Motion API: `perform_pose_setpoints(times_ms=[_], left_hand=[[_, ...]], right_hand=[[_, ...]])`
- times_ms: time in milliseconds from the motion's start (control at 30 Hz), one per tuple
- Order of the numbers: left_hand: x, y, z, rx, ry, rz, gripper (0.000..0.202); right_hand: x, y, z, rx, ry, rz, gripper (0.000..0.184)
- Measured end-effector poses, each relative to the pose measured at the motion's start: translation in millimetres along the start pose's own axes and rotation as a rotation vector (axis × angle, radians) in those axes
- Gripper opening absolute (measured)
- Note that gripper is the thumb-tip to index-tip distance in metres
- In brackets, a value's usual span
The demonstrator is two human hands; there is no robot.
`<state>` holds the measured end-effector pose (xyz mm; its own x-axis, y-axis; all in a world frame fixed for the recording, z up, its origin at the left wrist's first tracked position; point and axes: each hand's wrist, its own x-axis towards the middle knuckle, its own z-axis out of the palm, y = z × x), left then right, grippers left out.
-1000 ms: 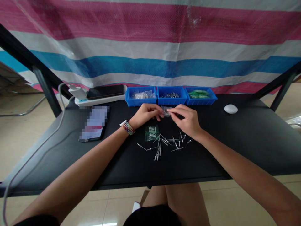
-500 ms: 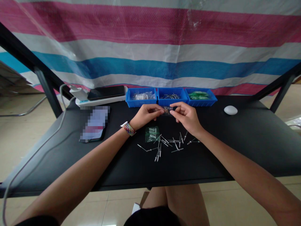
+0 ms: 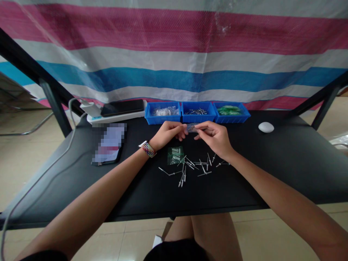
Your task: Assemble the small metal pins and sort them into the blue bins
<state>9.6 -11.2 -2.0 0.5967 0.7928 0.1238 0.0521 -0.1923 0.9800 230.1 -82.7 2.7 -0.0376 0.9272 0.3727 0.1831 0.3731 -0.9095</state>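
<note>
Black table (image 3: 141, 195) | three blue bins (image 3: 198, 118) | green packet (image 3: 175, 156) | metal rivets (image 3: 185, 174) (loosely scattered) | phone (image 3: 110, 143) | power strip (image 3: 121, 119) | white oval object (image 3: 266, 127)

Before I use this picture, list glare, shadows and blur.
Head view: sheen greys the black tabletop at left; head view: the cable casts a soft shadow; head view: the nearer smartphone screen is pixelated; head view: the clear bag looks indistinct.

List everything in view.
Table: one, black, centre
Bins: three, blue, table's back
Bin contents: many, clear, silver, green, inside
Clear packet: one, transparent, before bins
Green packet: one, green, mid-table
Loose rivets: over ten, silver, mid-table
Power strip: one, white, back left
Phones: two, dark, left
Cable: one, pale, left
Rounded object: one, white, right
Sheet: one, striped, behind
Bracelet: one, multicoloured, left wrist
Left hand: one, on packet
Right hand: one, on packet
Legs: two, bare, below
</note>
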Motion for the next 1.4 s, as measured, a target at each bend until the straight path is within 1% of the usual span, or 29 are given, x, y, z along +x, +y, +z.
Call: perform_pose_setpoints(times_ms=[67, 133, 267, 367, 433, 533, 633, 700, 800, 900, 967, 1067, 1167, 1267, 1400], left_hand=[[-1, 1, 0.7, -0.018, 0.007, 0.018, 0.032], [-1, 3, 1.5, -0.047, 0.025, 0.026, 0.028], [-2, 5, 0.2, -0.085, 0.081, 0.027, 0.031], [0, 6, -3.4, -0.157, 0.171, 0.033, 0.033], [1, 7, -5.6, -0.256, 0.260, 0.022, 0.034], [4, 7, -8.4, -0.394, 0.400, 0.014, 0.035], [6, 9, -10.9, -0.482, 0.515, 0.027, 0.034], [6, 10, -12.0, -0.517, 0.542, 0.023, 0.034], [4, 10, -11.7, -0.519, 0.494, 0.051, 0.035], [3, 5, -8.4, -0.459, 0.396, 0.112, 0.033], [3, 2, -5.7, -0.414, 0.339, 0.125, 0.030], [3, 0, -3.0, -0.364, 0.298, 0.102, 0.025], [2, 3, -1.8, -0.346, 0.297, 0.083, 0.023], [1, 5, -1.1, -0.343, 0.285, 0.073, 0.022], [1, 2, -0.8, -0.284, 0.222, 0.036, 0.025]], right_hand=[[0, 0, 0, -0.003, -0.024, -0.007, 0.016], [0, 1, -1, -0.011, -0.048, -0.005, 0.017], [0, 1, -3, -0.056, -0.058, -0.029, 0.020], [-1, -3, -3, -0.138, -0.086, -0.133, 0.018], [-3, -8, -2, -0.212, -0.185, -0.243, 0.018], [-8, -14, 1, -0.304, -0.415, -0.376, 0.021], [-14, -18, 5, -0.363, -0.591, -0.437, 0.023], [-17, -20, 8, -0.393, -0.662, -0.457, 0.023], [-21, -21, 9, -0.446, -0.728, -0.475, 0.028], [-23, -22, 8, -0.521, -0.772, -0.499, 0.034], [-23, -23, 7, -0.576, -0.783, -0.512, 0.035], [-23, -23, 6, -0.645, -0.759, -0.531, 0.033], [-21, -22, 6, -0.680, -0.722, -0.563, 0.033], [-19, -19, 5, -0.675, -0.692, -0.587, 0.038], [-15, -14, 2, -0.669, -0.671, -0.606, 0.042]])
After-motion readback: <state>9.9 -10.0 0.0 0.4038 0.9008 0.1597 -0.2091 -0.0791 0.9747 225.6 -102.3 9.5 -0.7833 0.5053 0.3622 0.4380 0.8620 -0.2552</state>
